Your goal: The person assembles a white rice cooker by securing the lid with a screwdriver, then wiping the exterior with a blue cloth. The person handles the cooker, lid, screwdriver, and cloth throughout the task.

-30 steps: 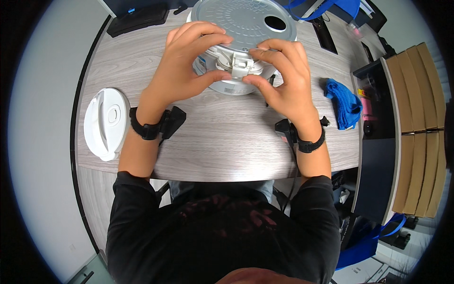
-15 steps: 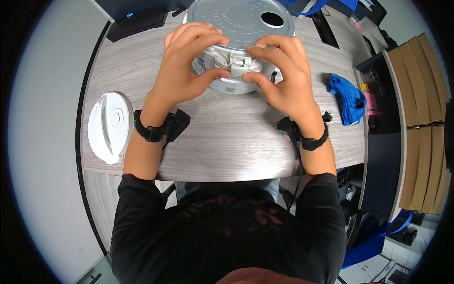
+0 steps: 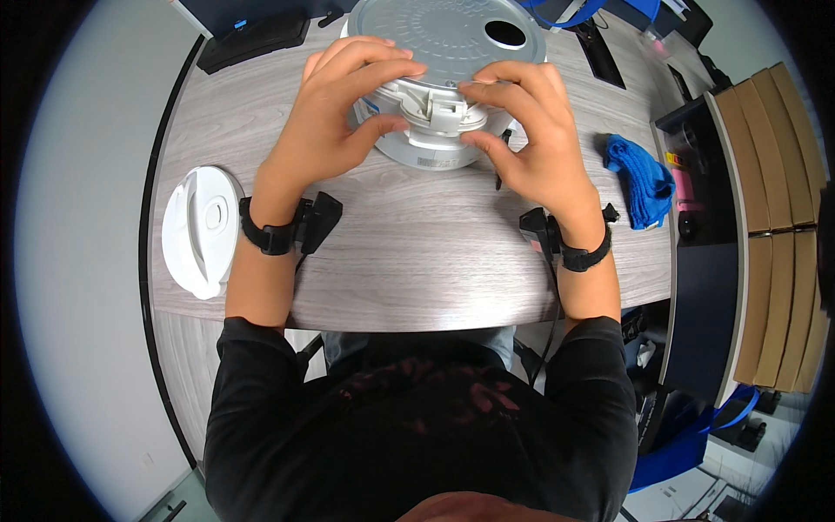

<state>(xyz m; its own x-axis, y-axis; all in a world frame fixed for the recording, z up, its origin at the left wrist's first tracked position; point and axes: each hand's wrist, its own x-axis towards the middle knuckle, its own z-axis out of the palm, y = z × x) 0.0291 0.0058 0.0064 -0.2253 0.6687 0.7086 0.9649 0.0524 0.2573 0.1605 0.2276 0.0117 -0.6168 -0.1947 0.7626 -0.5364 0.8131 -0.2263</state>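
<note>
Head view: at the left of the worktop [image 3: 426, 261] lies a white lid [image 3: 202, 230], with a black case [image 3: 254, 43] beyond it, far left. Next comes the left hand [image 3: 329, 109], half-curled, fingertips at the near rim of a grey plate [image 3: 426, 39], thumb spread below; whether it grips, I cannot tell. Between the hands stands a round white appliance [image 3: 439, 143], far middle, the plate on its top and a white latch [image 3: 448, 113] on its near side. The right hand [image 3: 532, 130] curves around the latch's right, fingers above, thumb below; its grip is unclear too. Further right lie a blue cloth [image 3: 642, 184] and upright cardboard boxes [image 3: 774, 157].
</note>
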